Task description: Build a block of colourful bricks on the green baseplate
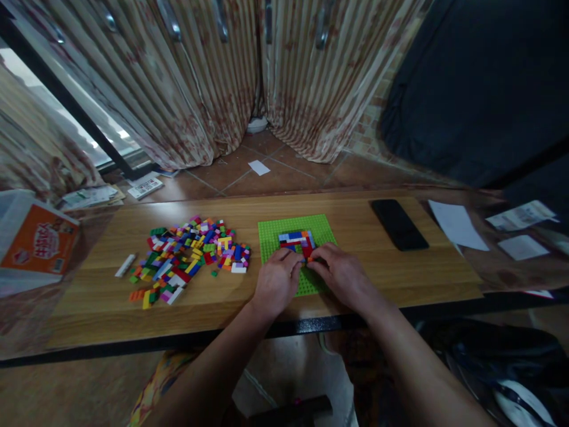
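Two bare forearms [224,362] reach up from the bottom, leading to the left hand [278,279] and the right hand [342,273]. The fingers of each are drawn together, the two sets of fingertips nearly meeting. A small orange brick [310,260] shows at the right fingertips; whether it is pinched, and whether the left fingers clamp anything, I cannot tell. Under both hands lies a green studded baseplate [267,234] on a wood-grain table [427,270]. Just beyond the fingertips, on that plate, sits a low brick build [296,237] of blue, red and white pieces, partly hidden by the hands. Left of the grip spreads a pile of mixed toy bricks [191,255], with a white brick [125,265] at its outer side. Right of and beyond the grip lies a flat black phone-shaped slab [399,225]. Farther off, past the table, a white paper [259,167] lies on the tiled floor before striped curtains [200,89].
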Available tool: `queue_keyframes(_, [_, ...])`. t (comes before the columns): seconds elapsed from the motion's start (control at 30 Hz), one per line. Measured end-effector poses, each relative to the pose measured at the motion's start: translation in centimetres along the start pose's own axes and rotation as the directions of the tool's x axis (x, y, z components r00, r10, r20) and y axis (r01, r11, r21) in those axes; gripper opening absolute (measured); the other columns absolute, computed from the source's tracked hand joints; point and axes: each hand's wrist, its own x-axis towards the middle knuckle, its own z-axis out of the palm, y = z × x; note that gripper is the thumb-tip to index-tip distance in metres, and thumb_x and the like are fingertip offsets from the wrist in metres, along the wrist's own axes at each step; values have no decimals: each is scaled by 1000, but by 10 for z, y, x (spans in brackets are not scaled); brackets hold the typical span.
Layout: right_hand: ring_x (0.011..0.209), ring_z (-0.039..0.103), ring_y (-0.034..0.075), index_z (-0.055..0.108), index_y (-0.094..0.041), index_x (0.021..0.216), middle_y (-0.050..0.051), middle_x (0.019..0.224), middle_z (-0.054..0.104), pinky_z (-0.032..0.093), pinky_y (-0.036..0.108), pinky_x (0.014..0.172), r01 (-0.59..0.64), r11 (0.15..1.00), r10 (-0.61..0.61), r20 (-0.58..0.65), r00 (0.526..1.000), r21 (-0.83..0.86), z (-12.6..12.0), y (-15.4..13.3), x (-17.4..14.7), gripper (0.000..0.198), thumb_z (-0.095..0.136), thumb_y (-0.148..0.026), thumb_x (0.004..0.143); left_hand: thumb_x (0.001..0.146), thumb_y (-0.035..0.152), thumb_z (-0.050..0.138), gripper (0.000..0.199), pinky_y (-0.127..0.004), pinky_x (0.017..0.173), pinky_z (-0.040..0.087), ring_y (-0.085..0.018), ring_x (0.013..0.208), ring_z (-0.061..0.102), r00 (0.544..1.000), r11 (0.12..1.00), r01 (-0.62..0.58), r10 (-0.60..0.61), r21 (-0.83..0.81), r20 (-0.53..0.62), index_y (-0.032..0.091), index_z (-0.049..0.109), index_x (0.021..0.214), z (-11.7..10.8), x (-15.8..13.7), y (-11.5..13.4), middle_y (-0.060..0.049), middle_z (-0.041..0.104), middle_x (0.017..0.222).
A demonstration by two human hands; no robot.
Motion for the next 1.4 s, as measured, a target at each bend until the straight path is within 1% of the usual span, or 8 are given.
queue_keyframes(0.2, [84, 61, 22, 64, -19, 89, 6, 89, 63, 46, 33, 74, -4, 997, 3, -25, 1000, -76, 3, -7, 2, 6, 59, -22, 92, 91, 13, 54, 15, -32, 80, 53, -19, 88, 63, 1000, 1000, 14, -14, 1, 19, 18, 66, 99, -2, 1, 2, -6, 65, 97])
queue_keyframes(0.4, [84, 63, 21, 66, -19, 91, 6, 90, 65, 47, 33, 75, -3, 1000, 4, -90, 996, 2, 9, -11, 2, 4, 64, -21, 88, 92, 14, 51, 15, -33, 82, 53, -19, 90, 62, 999, 1000, 28, -28, 5, 41, 18, 65, 99, -4, 2, 3, -6, 65, 98])
queue_keyframes(0.57, [76, 63, 19, 66, -20, 87, 4, 84, 66, 48, 32, 72, -76, 990, 92, -131, 987, 122, 11, -8, 5, 5, 66, -24, 85, 92, 15, 51, 17, -31, 80, 53, -18, 89, 62, 998, 999, 32, -32, 4, 54, 19, 65, 101, -4, 1, 3, -5, 64, 97])
queue_keyframes(0.7, [74, 64, 20, 67, -20, 88, 5, 83, 69, 49, 33, 70, -112, 974, 140, -137, 981, 195, 6, -4, 4, 15, 69, -33, 82, 93, 15, 50, 19, -31, 82, 53, -18, 91, 62, 997, 999, 38, -38, -4, 65, 19, 65, 104, -5, 0, 4, -6, 65, 100])
queue_keyframes(0.83, [68, 65, 19, 68, -19, 87, 5, 77, 71, 48, 32, 65, -206, 934, 258, -156, 953, 292, -1, 2, 3, 27, 58, -44, 88, 93, 16, 50, 23, -33, 84, 54, -20, 94, 63, 998, 1000, 31, -31, 5, 51, 19, 63, 111, -7, 0, 4, -7, 65, 103])
queue_keyframes(0.93, [65, 65, 19, 68, -18, 86, 6, 75, 71, 48, 32, 62, -271, 905, 332, -147, 932, 328, -2, 8, 4, 31, 53, -45, 90, 94, 16, 47, 26, -34, 86, 54, -20, 97, 62, 1000, 1000, 7, -7, 23, 21, 19, 62, 115, -7, -3, 5, -7, 65, 106])
queue_keyframes(1.17, [74, 67, 20, 68, -18, 90, 7, 83, 74, 51, 35, 70, -260, 900, 307, -84, 948, 351, 8, 16, 6, 24, 65, -41, 82, 95, 16, 46, 30, -37, 86, 56, -23, 101, 62, 992, 967, -127, 125, 220, 21, 17, 60, 121, -2, -16, 11, -11, 61, 118])
queue_keyframes(1.4, [73, 67, 19, 69, -18, 85, 7, 82, 74, 51, 34, 69, -264, 904, 303, -68, 950, 337, 9, 12, 8, 16, 65, -33, 79, 93, 16, 48, 35, -37, 78, 58, -24, 97, 62, 991, 925, -134, 116, 356, 71, 17, 59, 127, 0, -16, 14, -13, 60, 119])
